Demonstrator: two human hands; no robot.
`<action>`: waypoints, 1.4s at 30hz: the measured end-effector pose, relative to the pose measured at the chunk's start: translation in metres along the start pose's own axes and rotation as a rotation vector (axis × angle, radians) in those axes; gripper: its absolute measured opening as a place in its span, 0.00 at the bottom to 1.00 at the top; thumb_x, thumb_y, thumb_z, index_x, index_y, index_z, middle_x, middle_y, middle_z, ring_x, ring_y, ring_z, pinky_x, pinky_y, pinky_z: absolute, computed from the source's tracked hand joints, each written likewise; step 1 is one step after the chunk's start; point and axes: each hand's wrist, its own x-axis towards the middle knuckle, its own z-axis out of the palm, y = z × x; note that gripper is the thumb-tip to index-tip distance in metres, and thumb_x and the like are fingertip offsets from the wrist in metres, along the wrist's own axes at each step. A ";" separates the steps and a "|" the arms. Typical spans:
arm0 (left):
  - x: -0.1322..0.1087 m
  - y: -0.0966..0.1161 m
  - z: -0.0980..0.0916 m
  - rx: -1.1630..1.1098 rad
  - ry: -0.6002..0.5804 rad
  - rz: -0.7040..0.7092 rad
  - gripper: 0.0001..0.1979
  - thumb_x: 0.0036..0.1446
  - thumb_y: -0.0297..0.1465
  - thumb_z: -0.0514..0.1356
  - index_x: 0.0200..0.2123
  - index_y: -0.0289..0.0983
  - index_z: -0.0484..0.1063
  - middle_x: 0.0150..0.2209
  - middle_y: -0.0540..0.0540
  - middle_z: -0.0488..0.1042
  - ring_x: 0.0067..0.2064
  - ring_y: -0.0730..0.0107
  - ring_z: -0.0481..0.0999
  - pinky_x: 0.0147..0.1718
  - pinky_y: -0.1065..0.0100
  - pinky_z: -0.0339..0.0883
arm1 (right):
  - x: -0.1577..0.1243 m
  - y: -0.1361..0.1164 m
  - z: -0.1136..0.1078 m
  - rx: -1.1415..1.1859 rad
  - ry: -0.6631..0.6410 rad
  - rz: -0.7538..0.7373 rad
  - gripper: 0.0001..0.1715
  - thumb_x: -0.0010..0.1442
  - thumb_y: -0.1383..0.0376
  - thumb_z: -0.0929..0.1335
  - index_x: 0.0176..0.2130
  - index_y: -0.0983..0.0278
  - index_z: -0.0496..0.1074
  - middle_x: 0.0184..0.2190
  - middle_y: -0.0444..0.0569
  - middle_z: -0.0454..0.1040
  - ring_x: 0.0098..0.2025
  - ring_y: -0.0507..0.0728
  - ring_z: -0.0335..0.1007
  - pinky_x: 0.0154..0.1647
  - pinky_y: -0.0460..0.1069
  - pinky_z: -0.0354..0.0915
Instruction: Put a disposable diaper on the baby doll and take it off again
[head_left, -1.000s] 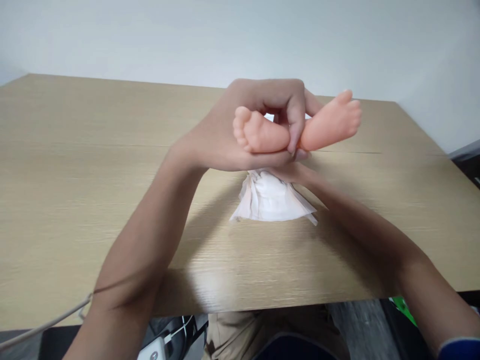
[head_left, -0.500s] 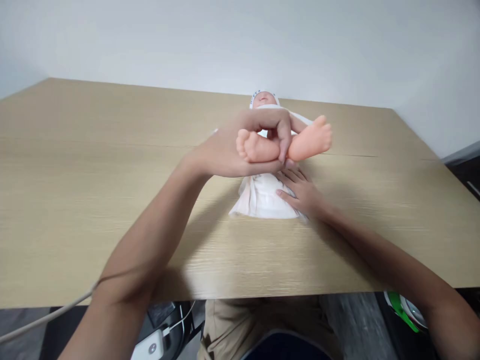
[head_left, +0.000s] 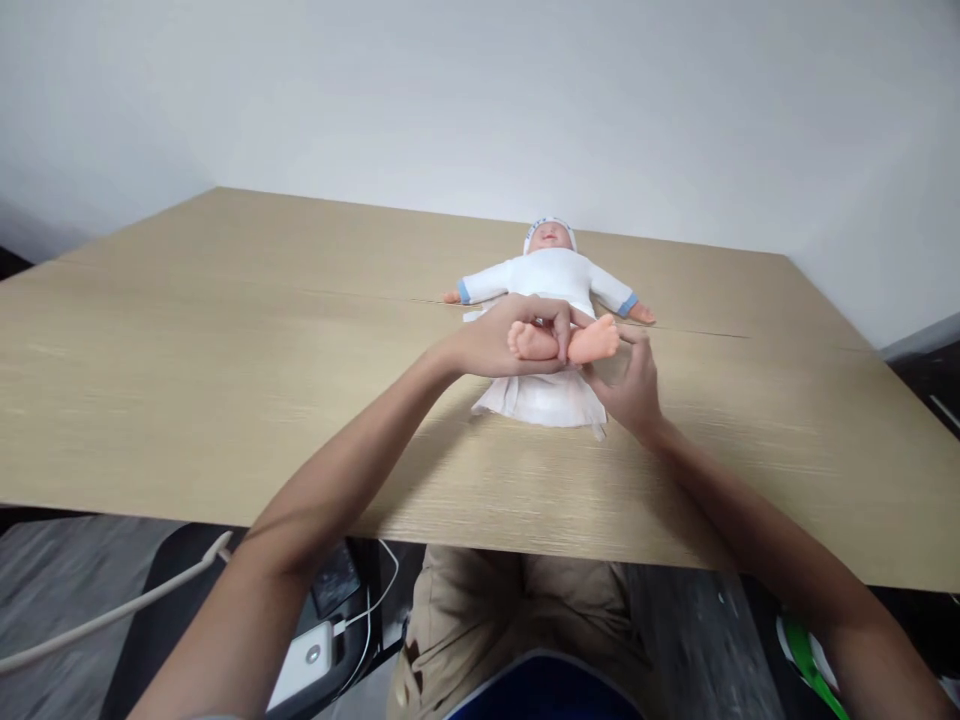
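Lowered since half a second ago, the doll has its feet nearer the table, and the right hand has slid off the top of the white cloth to its 3 o'clock edge. At 9 o'clock of the feet, the left hand clasps both ankles, one finger hooked between them. The doll lies face up at the table's middle, head toward 12 o'clock, with the white cloth under its bottom. The right hand's fingers are half curled; whether they pinch the cloth I cannot tell.

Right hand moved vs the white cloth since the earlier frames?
Yes. The right hand lay flat on the white cloth half a second ago; now it sits at the cloth's right edge, beside the doll's foot.
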 end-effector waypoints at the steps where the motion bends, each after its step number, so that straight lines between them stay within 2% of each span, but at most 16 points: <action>1: -0.003 0.000 0.002 0.019 -0.008 -0.013 0.09 0.61 0.31 0.71 0.32 0.38 0.75 0.44 0.44 0.86 0.46 0.62 0.84 0.47 0.64 0.76 | 0.000 -0.002 -0.001 0.039 0.048 -0.066 0.36 0.69 0.54 0.76 0.68 0.58 0.62 0.63 0.62 0.76 0.67 0.71 0.75 0.70 0.71 0.70; 3: -0.007 0.000 0.007 0.062 -0.031 -0.030 0.08 0.61 0.32 0.71 0.33 0.39 0.75 0.40 0.47 0.85 0.43 0.64 0.83 0.44 0.65 0.75 | 0.000 -0.007 -0.001 0.094 0.062 -0.208 0.44 0.68 0.59 0.77 0.72 0.54 0.56 0.67 0.60 0.74 0.70 0.71 0.72 0.73 0.72 0.68; 5: -0.012 0.000 0.011 0.098 -0.049 -0.025 0.07 0.62 0.32 0.70 0.33 0.39 0.75 0.37 0.49 0.82 0.40 0.66 0.80 0.42 0.66 0.73 | 0.001 -0.011 0.000 0.090 0.020 -0.306 0.46 0.69 0.63 0.75 0.75 0.51 0.53 0.66 0.56 0.75 0.72 0.70 0.70 0.75 0.73 0.67; 7: -0.017 0.000 0.013 0.114 -0.059 -0.006 0.07 0.64 0.32 0.69 0.34 0.40 0.75 0.39 0.48 0.82 0.41 0.64 0.81 0.44 0.64 0.74 | 0.004 -0.013 -0.003 0.062 -0.029 -0.366 0.46 0.70 0.66 0.73 0.76 0.50 0.53 0.64 0.54 0.78 0.71 0.69 0.71 0.77 0.73 0.65; 11: -0.033 0.002 0.000 0.133 -0.087 0.021 0.05 0.67 0.32 0.68 0.36 0.40 0.77 0.52 0.41 0.84 0.52 0.58 0.83 0.55 0.58 0.75 | 0.014 -0.009 -0.026 0.008 -0.221 -0.437 0.35 0.70 0.69 0.68 0.72 0.52 0.65 0.59 0.51 0.81 0.62 0.67 0.80 0.79 0.73 0.61; 13: -0.045 0.005 -0.011 0.199 -0.098 -0.004 0.03 0.67 0.31 0.67 0.38 0.41 0.79 0.52 0.42 0.84 0.53 0.57 0.83 0.57 0.57 0.75 | 0.018 -0.004 -0.042 -0.028 -0.321 -0.464 0.30 0.71 0.70 0.66 0.68 0.53 0.72 0.58 0.51 0.81 0.62 0.65 0.80 0.79 0.72 0.61; 16: -0.068 0.004 -0.024 0.293 -0.116 -0.049 0.03 0.70 0.30 0.65 0.43 0.41 0.80 0.50 0.41 0.84 0.54 0.56 0.84 0.55 0.56 0.76 | 0.015 0.010 -0.059 -0.049 -0.395 -0.533 0.26 0.75 0.68 0.63 0.65 0.54 0.76 0.60 0.51 0.82 0.64 0.63 0.79 0.79 0.69 0.62; 21: -0.102 -0.019 -0.021 0.348 -0.141 -0.005 0.06 0.73 0.31 0.64 0.49 0.42 0.81 0.53 0.37 0.84 0.59 0.53 0.83 0.58 0.53 0.78 | -0.002 0.044 -0.061 -0.067 -0.446 -0.695 0.19 0.79 0.64 0.64 0.61 0.54 0.80 0.60 0.49 0.83 0.65 0.60 0.79 0.71 0.62 0.72; 23: -0.112 -0.031 -0.014 0.367 -0.138 0.005 0.08 0.73 0.30 0.64 0.51 0.42 0.82 0.55 0.36 0.84 0.62 0.52 0.82 0.60 0.51 0.78 | -0.008 0.053 -0.059 -0.075 -0.478 -0.681 0.18 0.81 0.63 0.64 0.59 0.54 0.81 0.60 0.49 0.84 0.66 0.61 0.79 0.68 0.61 0.74; 26: -0.124 -0.045 -0.008 0.370 -0.151 0.023 0.13 0.74 0.28 0.63 0.57 0.43 0.81 0.56 0.37 0.85 0.66 0.52 0.80 0.64 0.48 0.77 | -0.015 0.057 -0.060 -0.058 -0.554 -0.575 0.19 0.81 0.63 0.64 0.61 0.53 0.81 0.61 0.50 0.83 0.70 0.62 0.76 0.69 0.61 0.74; 31: -0.133 -0.054 -0.005 0.346 -0.181 0.003 0.18 0.75 0.26 0.61 0.62 0.44 0.80 0.59 0.39 0.84 0.70 0.53 0.77 0.68 0.47 0.76 | -0.019 0.053 -0.063 -0.037 -0.566 -0.510 0.19 0.81 0.63 0.65 0.62 0.53 0.81 0.63 0.50 0.82 0.71 0.62 0.75 0.72 0.60 0.72; 35: -0.129 -0.051 -0.008 0.253 -0.204 -0.040 0.19 0.74 0.24 0.60 0.62 0.43 0.80 0.60 0.39 0.84 0.69 0.55 0.78 0.70 0.48 0.74 | -0.020 0.053 -0.064 0.011 -0.608 -0.465 0.22 0.79 0.68 0.66 0.64 0.51 0.80 0.65 0.49 0.81 0.73 0.62 0.73 0.74 0.61 0.71; 38: -0.125 -0.043 -0.013 0.184 -0.247 -0.120 0.19 0.74 0.23 0.58 0.60 0.43 0.82 0.60 0.40 0.84 0.68 0.55 0.79 0.72 0.47 0.72 | -0.018 0.054 -0.068 0.096 -0.662 -0.362 0.25 0.77 0.70 0.65 0.64 0.49 0.80 0.66 0.49 0.79 0.72 0.61 0.74 0.74 0.61 0.72; 40: -0.123 -0.037 -0.015 0.146 -0.275 -0.180 0.21 0.75 0.24 0.55 0.60 0.44 0.82 0.60 0.41 0.84 0.69 0.55 0.78 0.73 0.45 0.70 | -0.013 0.052 -0.076 0.155 -0.740 -0.269 0.29 0.76 0.72 0.64 0.66 0.49 0.78 0.69 0.50 0.76 0.72 0.61 0.73 0.73 0.60 0.72; 42: -0.123 -0.032 -0.013 0.123 -0.272 -0.214 0.19 0.75 0.26 0.56 0.60 0.44 0.82 0.61 0.42 0.84 0.69 0.54 0.78 0.73 0.44 0.68 | -0.007 0.046 -0.087 0.177 -0.862 -0.196 0.36 0.73 0.72 0.65 0.73 0.49 0.69 0.74 0.51 0.71 0.75 0.62 0.68 0.75 0.61 0.70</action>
